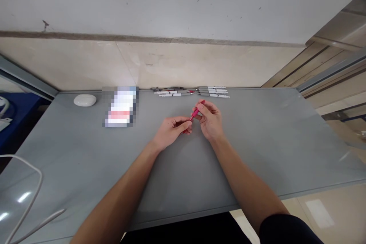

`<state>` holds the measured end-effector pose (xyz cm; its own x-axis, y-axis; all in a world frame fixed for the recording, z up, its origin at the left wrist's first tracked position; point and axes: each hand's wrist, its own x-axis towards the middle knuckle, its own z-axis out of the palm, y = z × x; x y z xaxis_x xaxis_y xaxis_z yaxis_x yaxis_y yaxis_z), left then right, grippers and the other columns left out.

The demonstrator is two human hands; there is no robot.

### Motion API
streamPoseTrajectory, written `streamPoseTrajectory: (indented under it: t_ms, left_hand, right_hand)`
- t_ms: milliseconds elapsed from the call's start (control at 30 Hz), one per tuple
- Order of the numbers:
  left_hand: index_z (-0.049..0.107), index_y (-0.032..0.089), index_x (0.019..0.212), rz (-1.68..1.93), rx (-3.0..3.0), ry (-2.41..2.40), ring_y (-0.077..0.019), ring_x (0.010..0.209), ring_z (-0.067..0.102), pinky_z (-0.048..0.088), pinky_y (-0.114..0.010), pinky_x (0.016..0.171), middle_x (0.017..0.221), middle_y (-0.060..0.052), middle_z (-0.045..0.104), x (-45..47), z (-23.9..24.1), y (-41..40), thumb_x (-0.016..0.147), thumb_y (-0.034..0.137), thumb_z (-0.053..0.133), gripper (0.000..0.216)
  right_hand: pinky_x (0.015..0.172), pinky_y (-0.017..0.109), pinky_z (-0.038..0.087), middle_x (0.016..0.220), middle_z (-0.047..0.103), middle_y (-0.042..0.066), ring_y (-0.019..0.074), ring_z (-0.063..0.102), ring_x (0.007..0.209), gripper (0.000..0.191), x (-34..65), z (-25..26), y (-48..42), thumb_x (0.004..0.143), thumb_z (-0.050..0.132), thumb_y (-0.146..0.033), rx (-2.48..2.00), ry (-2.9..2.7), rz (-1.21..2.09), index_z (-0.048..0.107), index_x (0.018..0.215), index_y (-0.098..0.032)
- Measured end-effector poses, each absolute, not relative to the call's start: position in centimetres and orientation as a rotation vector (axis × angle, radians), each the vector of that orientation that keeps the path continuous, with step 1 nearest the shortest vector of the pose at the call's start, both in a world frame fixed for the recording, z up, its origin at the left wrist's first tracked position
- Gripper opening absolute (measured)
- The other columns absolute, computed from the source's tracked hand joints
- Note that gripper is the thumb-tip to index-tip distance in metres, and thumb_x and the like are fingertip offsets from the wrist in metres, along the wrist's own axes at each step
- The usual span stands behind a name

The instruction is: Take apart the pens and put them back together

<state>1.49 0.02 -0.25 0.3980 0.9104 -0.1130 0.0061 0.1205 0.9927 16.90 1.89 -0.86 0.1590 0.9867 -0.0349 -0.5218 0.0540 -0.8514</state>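
Observation:
A slim pink-red pen (pixel 195 112) is held between both my hands above the grey table (pixel 257 137), slanting from lower left to upper right. The fingers of my left hand (pixel 173 129) pinch its lower end. Closed round its upper end is my right hand (pixel 210 118), with the thumb laid along the barrel. Just beyond the hands, several white-and-grey pens (pixel 213 91) lie side by side at the table's back edge. Left of them is another group of pens (pixel 171 92), some dark and some white. Something pink shows between the two groups.
A white rounded case (pixel 85 100) lies at the back left. Beside it is a blurred-out phone-like object (pixel 121 106). A white cable (pixel 38 187) curves over the left front of the table. A tiled wall (pixel 206 63) rises behind the back edge.

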Motion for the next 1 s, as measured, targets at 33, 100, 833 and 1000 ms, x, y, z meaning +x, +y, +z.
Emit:
streamPoseTrajectory:
  t_ms: [33,100,833,1000]
  left_hand:
    - [0.070,0.015,0.087,0.820,1.256,0.915,-0.0138,0.069,0.062,0.052,-0.029,0.072,0.076,-0.003,0.066,1.47,-0.19,0.00,0.081,0.043,0.065,0.029]
    - [0.069,0.014,0.082,0.796,1.214,0.858,-0.0136,0.069,0.062,0.053,-0.030,0.072,0.076,-0.003,0.066,1.44,-0.03,-0.05,0.082,0.043,0.064,0.029]
    - [0.072,0.013,0.080,0.744,1.207,0.856,-0.0152,0.072,0.064,0.053,-0.030,0.073,0.081,-0.007,0.069,1.45,0.40,-0.20,0.084,0.045,0.062,0.034]
    - [0.072,0.015,0.092,0.810,1.201,0.929,-0.0152,0.071,0.064,0.054,-0.031,0.073,0.080,-0.005,0.070,1.41,-0.10,-0.01,0.077,0.043,0.071,0.032]
  right_hand:
    - [0.063,0.028,0.057,0.080,0.069,-0.005,0.0110,0.066,0.068,0.018,16.91,-0.85,1.86,0.064,0.080,-0.031,-0.858,-0.694,1.312,0.070,0.078,-0.026]
    - [0.064,0.028,0.057,0.079,0.069,-0.004,0.0111,0.066,0.069,0.017,16.95,-0.85,1.80,0.066,0.079,-0.031,-0.836,-0.695,1.347,0.071,0.080,-0.026]
    - [0.057,0.025,0.055,0.084,0.070,-0.003,0.0111,0.065,0.067,0.025,17.06,-1.08,2.05,0.065,0.080,-0.030,-0.878,-0.668,1.370,0.072,0.088,-0.026]
    - [0.059,0.023,0.055,0.082,0.069,-0.005,0.0093,0.064,0.067,0.019,17.14,-1.04,2.07,0.065,0.079,-0.028,-0.850,-0.668,1.362,0.069,0.081,-0.026]
